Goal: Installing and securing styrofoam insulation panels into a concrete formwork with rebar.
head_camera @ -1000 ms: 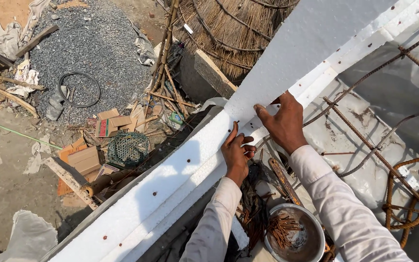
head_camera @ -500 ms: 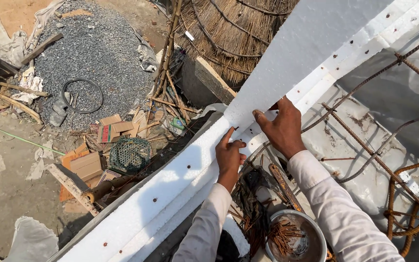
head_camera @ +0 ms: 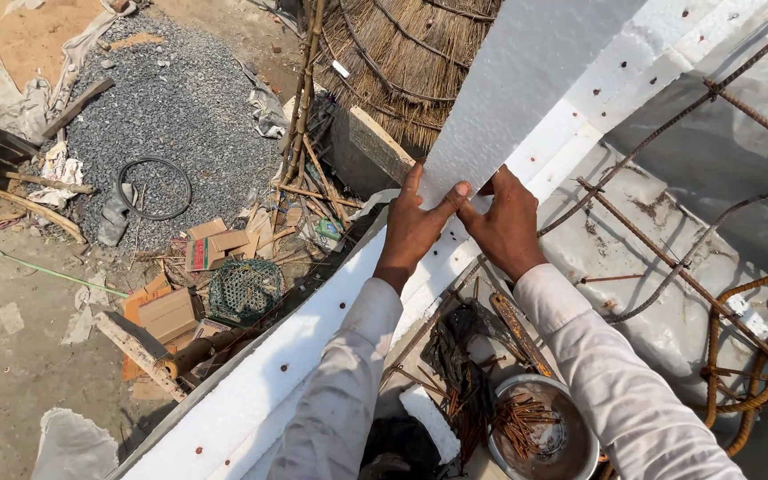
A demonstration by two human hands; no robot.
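White foam board (head_camera: 526,80) stands tilted on the edge of a long white foam strip (head_camera: 295,356), up above the yard. Left hand (head_camera: 415,227) and right hand (head_camera: 504,222) both press flat against its lower end, fingers spread, not clamped. Bowl of rusty nails (head_camera: 540,436) sits near the sleeves.

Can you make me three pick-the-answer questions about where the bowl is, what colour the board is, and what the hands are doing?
1. Where is the metal bowl of nails?
A. under the right arm
B. on the gravel
C. on the thatch

2. What colour is the foam board?
A. green
B. white
C. black

3. What are the hands doing?
A. hanging free
B. holding a hammer
C. pressing on the board

Answers: 1 A, it sits beneath the sleeve. 2 B, the sheet is plain white. 3 C, left hand and right hand lie flat against its end.
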